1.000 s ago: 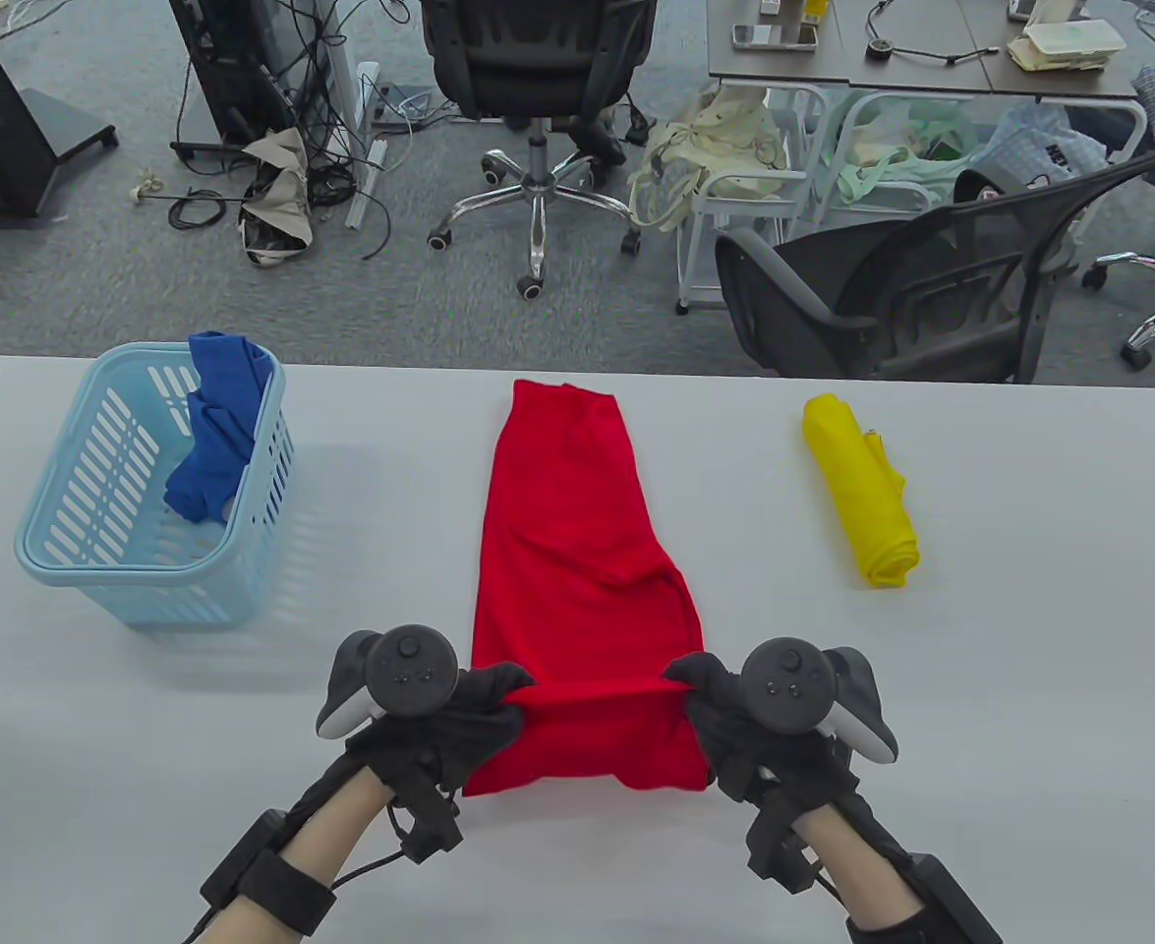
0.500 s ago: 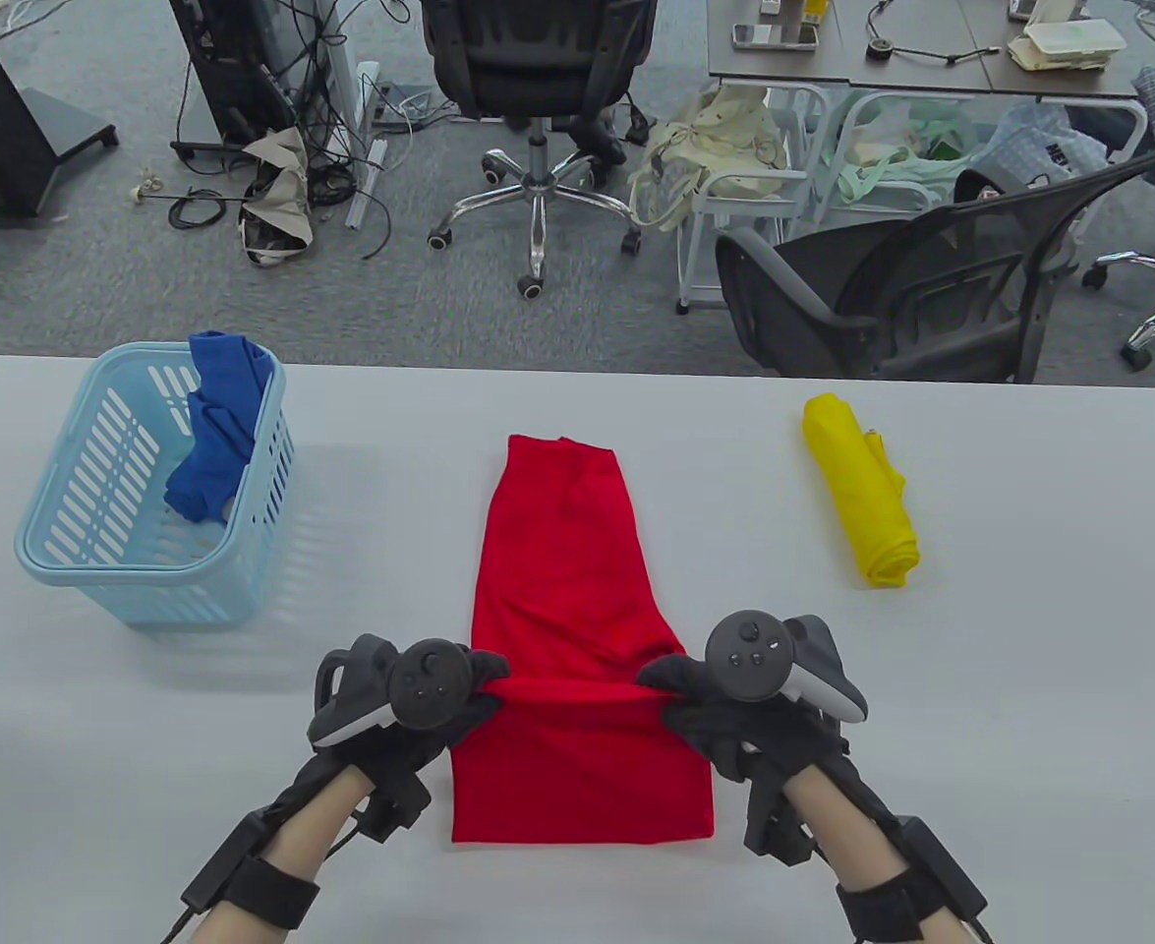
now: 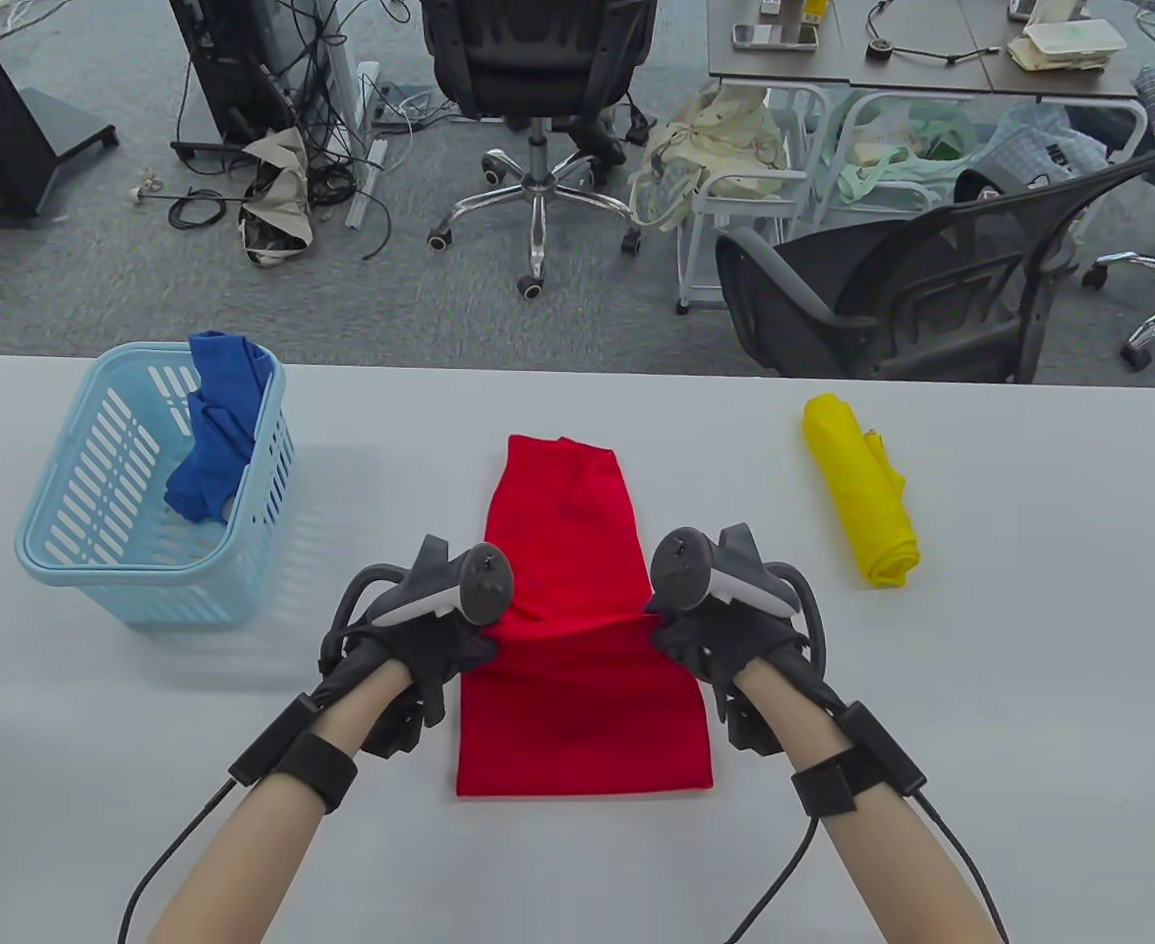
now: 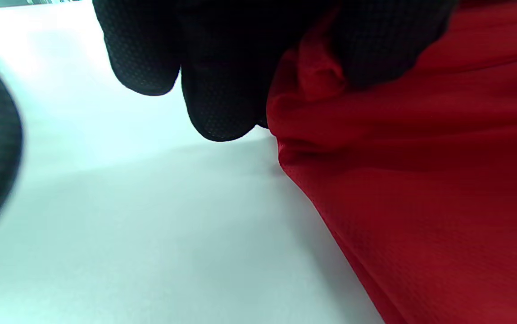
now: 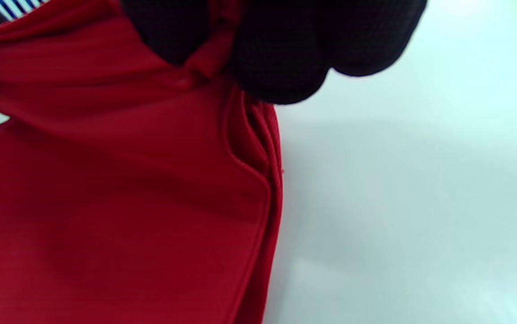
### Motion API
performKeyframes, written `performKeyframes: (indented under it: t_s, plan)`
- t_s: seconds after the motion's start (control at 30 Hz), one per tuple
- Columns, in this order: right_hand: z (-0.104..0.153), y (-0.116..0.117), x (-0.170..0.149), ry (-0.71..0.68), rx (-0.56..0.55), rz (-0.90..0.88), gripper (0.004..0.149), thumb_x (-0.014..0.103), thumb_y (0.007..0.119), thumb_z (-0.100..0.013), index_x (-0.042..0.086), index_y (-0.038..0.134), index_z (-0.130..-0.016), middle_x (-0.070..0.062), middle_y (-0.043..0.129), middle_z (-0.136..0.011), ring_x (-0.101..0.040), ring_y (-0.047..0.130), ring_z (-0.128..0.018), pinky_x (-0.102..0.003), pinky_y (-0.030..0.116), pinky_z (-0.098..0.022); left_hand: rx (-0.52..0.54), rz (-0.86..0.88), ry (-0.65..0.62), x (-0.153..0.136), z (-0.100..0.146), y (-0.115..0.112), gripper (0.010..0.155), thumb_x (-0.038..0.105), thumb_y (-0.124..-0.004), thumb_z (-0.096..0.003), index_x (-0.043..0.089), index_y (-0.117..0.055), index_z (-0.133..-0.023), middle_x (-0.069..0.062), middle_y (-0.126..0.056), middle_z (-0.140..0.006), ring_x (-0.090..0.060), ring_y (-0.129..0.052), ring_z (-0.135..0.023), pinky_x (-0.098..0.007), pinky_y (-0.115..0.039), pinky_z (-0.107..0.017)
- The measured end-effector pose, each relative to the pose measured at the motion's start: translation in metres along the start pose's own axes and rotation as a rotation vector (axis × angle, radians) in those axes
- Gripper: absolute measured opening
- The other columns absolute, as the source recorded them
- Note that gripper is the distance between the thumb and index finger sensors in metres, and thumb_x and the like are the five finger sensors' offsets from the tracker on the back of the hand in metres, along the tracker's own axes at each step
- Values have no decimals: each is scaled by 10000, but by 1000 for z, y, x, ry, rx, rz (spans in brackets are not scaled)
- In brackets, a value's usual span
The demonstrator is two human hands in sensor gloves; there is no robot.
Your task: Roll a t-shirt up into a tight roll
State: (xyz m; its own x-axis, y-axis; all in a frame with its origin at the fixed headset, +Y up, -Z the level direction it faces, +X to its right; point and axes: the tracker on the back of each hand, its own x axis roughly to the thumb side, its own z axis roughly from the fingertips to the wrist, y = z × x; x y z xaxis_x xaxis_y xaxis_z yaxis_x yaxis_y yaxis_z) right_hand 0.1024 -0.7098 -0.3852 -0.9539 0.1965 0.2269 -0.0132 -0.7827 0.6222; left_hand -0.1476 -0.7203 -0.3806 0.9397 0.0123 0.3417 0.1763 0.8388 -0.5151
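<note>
Smooth red t-shirt (image 3: pixel 567 551), long folded strip

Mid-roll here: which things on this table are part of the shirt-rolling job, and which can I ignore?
In the job:
red t-shirt, folded into a long strip on the table
left hand, gripping its left edge
right hand, gripping its right edge

Just lying about:
yellow roll
light blue basket
blue cloth in the basket
</note>
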Motion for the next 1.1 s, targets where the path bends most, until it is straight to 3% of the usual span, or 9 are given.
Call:
performKeyframes:
  t_s: [0.1, 0.2, 0.27, 0.33, 0.43, 0.7, 0.77, 0.93, 1.1]
  plan:
    - [-8, -29, -2, 38, -97, -46, 414, 324, 752, -609, 218, 710, -1006, -92, 769, -972, -124, 963, -547, -431, 794, -512, 139, -77, 89, -2, -4, 31, 461, 466, -686, -523, 312, -774, -948, 26, -920, -911, -224, -996, -788, -526, -777, -674]
    - [-6, -59, -6, 137, -445, -233, 495, 299, 575, -685, 192, 430, -1146, -156, 425, -1177, -284, 761, -939, -511, 616, -714, 373, -101, 344, -12, -5, 70, 568, 480, -597, -560, 269, -547, -1085, -80, -657, -1129, -327, -788, -991, -564, -655, -750]
    - [-4, -70, -8, 166, -415, -274, 628, 335, 493, -704, 126, 147, -1184, -249, 115, -1192, -463, 459, -1079, -611, 425, -751, 439, -117, 403, -18, -7, 86, 763, 539, -569, -545, 200, -275, -1162, -208, -344, -1225, -437, -568, -1080, -604, -576, -764]
    - [-2, -65, -7, 193, -379, -201, 689, 369, 506, -700, 100, 92, -1180, -272, 44, -1178, -530, 334, -1097, -645, 378, -743, 439, -96, 393, -20, -6, 87, 773, 539, -555, -547, 196, -239, -1163, -215, -280, -1232, -466, -506, -1097, -607, -565, -768]
    - [1, -43, -6, 168, -340, -53, 679, 398, 547, -683, 131, 191, -1196, -251, 119, -1201, -533, 350, -1102, -645, 405, -738, 434, -66, 315, -18, -4, 67, 727, 525, -542, -551, 229, -285, -1163, -196, -322, -1237, -465, -512, -1103, -603, -582, -763]
    - [15, 50, 6, -67, -121, 110, 563, 406, 653, -645, 234, 506, -1161, -151, 442, -1218, -468, 548, -1094, -616, 516, -719, 55, -40, -121, 15, 10, -58, 681, 553, -462, -531, 292, -360, -1152, -123, -401, -1238, -438, -495, -1111, -603, -611, -746]
    - [24, 68, 8, -54, -122, 171, 598, 412, 640, -650, 235, 414, -1174, -164, 345, -1217, -456, 532, -1093, -604, 513, -723, 52, -147, -77, 19, 19, -71, 683, 558, -442, -528, 301, -296, -1144, -96, -272, -1237, -419, -409, -1127, -596, -598, -756]
    - [65, 77, 16, -105, -73, 231, 610, 439, 655, -635, 211, 477, -1172, -179, 465, -1204, -471, 554, -1086, -607, 533, -713, 96, -159, -120, 33, 57, -69, 668, 547, -499, -528, 268, -506, -1134, -94, -490, -1224, -401, -590, -1098, -579, -640, -742]
    - [85, 88, 21, -123, -190, 252, 599, 442, 734, -604, 208, 563, -1129, -153, 552, -1162, -405, 685, -1015, -579, 580, -699, 190, -218, -163, 49, 79, -80, 673, 572, -639, -488, 284, -587, -1095, -85, -654, -1155, -331, -753, -1008, -536, -677, -737]
